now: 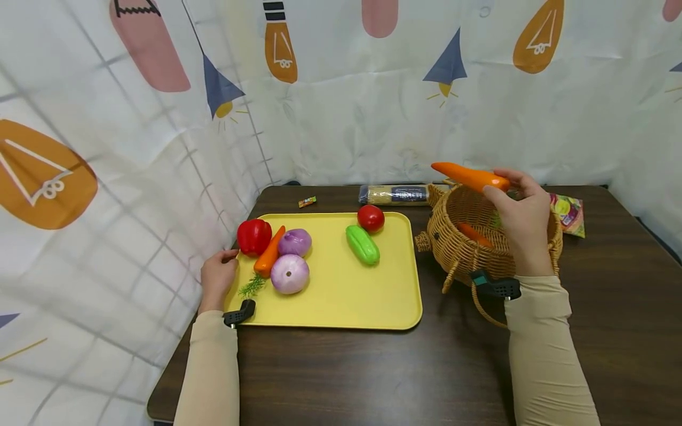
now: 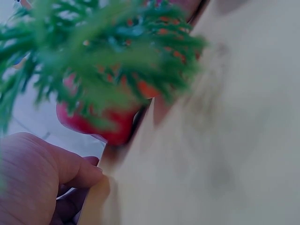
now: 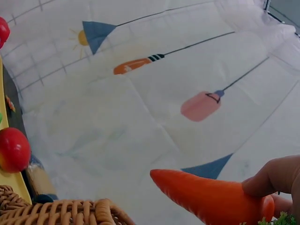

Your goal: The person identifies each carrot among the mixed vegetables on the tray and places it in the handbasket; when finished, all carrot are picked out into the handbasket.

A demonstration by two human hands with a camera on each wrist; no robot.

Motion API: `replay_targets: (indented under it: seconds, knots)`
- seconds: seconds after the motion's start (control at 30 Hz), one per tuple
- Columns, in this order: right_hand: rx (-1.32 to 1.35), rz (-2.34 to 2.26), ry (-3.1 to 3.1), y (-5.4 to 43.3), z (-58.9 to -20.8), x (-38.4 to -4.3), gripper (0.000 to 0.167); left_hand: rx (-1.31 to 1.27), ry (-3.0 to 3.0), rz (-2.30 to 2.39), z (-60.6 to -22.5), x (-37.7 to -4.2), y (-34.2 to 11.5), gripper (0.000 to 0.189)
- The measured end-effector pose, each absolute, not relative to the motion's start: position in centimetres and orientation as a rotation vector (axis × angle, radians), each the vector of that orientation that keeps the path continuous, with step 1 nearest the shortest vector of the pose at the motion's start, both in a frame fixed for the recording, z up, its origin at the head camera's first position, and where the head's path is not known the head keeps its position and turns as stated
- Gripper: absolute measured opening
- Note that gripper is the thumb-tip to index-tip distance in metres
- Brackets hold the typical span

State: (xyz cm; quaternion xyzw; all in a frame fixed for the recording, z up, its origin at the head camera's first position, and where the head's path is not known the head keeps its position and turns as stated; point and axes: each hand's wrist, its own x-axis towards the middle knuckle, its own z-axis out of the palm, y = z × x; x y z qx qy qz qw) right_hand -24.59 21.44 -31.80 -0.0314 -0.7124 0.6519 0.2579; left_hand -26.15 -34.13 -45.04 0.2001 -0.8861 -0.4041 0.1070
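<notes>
Above the wicker basket, my right hand pinches a carrot by its thick end, the tip pointing left. In the right wrist view, thumb and fingers close on the carrot near its green top. My left hand grips the left rim of the yellow tray; the left wrist view shows the thumb over the edge and fingers below it. By that hand on the tray lie a red bell pepper, another carrot with leafy green, and two purple onions.
A tomato and a green cucumber-like vegetable lie on the tray's right half. Another carrot is inside the basket. Behind stand a pasta packet and a small wrapper; a colourful bag lies right of the basket.
</notes>
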Motion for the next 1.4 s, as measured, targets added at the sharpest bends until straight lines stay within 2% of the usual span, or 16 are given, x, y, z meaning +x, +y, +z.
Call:
replay_targets:
  seconds: [0.23,0.8,1.17,1.4]
  knots:
    - [-0.071,1.945,-1.768,23.0,-31.9,-24.5,0.034,0.583,-2.612,-1.179,-44.9,-26.2,-34.0,0.037]
    - [-0.225,1.76,-1.994,26.3,-32.1,-24.0,0.033,0.594,-2.602,-1.168,-44.9,-26.4,-34.0,0.036]
    - [-0.219,1.916,-1.953,27.9,-32.3,-23.4,0.035,0.591,-2.607,-1.169,-45.0,-26.4,-34.1,0.037]
    - [-0.249,1.906,-1.981,28.6,-32.2,-23.0,0.031,0.585,-2.613,-1.154,-45.0,-26.3,-34.1,0.037]
